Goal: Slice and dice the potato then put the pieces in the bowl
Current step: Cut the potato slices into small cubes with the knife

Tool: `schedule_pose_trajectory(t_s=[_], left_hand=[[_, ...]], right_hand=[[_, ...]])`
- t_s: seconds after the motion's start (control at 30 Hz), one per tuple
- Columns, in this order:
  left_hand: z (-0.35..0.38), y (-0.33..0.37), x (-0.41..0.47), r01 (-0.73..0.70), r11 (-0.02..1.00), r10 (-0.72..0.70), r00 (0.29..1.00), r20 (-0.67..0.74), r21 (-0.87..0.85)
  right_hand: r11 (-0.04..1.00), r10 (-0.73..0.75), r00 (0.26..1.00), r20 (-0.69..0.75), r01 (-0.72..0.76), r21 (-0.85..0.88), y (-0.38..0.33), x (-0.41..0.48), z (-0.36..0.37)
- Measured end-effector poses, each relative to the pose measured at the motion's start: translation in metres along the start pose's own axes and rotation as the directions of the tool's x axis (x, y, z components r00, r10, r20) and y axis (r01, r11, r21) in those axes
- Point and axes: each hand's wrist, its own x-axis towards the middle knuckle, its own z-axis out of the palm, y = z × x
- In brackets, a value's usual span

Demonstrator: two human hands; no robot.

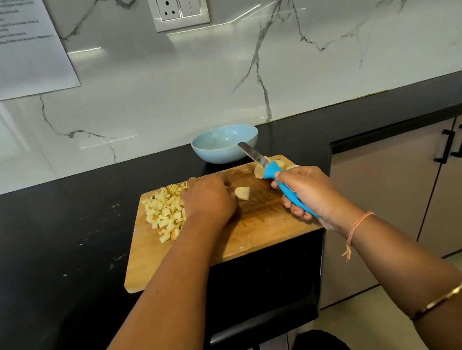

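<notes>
So the wooden cutting board (261, 230) is parked right at the right-hand end of the black counter (53, 229), with its right edge pretty much on the counter's drop-off, so hardly any room is left on that side. Loads of bare counter is left open to the left of the board, and a strip is left in front of it too. The blue bowl (225, 144) is set just behind the board's far edge, close to the marble wall (326, 57). A pile of diced potato (163, 211) is heaped on the board's left half, touching the left hand (209, 201). That hand is rested knuckles-up on the board with the fingers tucked under, and a potato chunk (242, 193) is sat right at its fingertips; whether it's actually gripped can't be told. The knife (270, 166) is held in the right hand (312, 193), fingers wrapped round the blue handle. Its long axis is run diagonally, with the handle near-right and the blade pointed away and left, tip lined up with the bowl's rim. More uncut potato (258, 171) is seen at the far right corner, partly hidden behind the knife.
</notes>
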Motion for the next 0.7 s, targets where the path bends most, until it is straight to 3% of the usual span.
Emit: schedule_pose_trajectory(t_s=[0.17,0.37,0.53,0.7], left_hand=[[0.002,0.002,-0.002,-0.038,0.998,0.037,0.999,0.022,0.051],[0.005,0.005,-0.002,-0.021,0.997,0.023,1.0,-0.022,0.077],[0.008,0.008,-0.001,-0.016,0.998,0.018,0.999,-0.036,0.055],[0.01,0.008,-0.003,0.017,1.0,-0.018,0.999,-0.035,-0.023]], right_hand=[[0.957,-0.005,1.0,0.004,0.006,-0.289,-0.01,-0.01,0.007],[0.746,-0.052,0.994,0.101,0.106,-0.657,-0.021,-0.028,0.011],[0.669,-0.028,0.996,0.081,0.079,-0.739,-0.032,-0.025,0.02],[0.663,0.001,0.995,0.097,0.073,-0.745,-0.043,-0.029,0.026]])
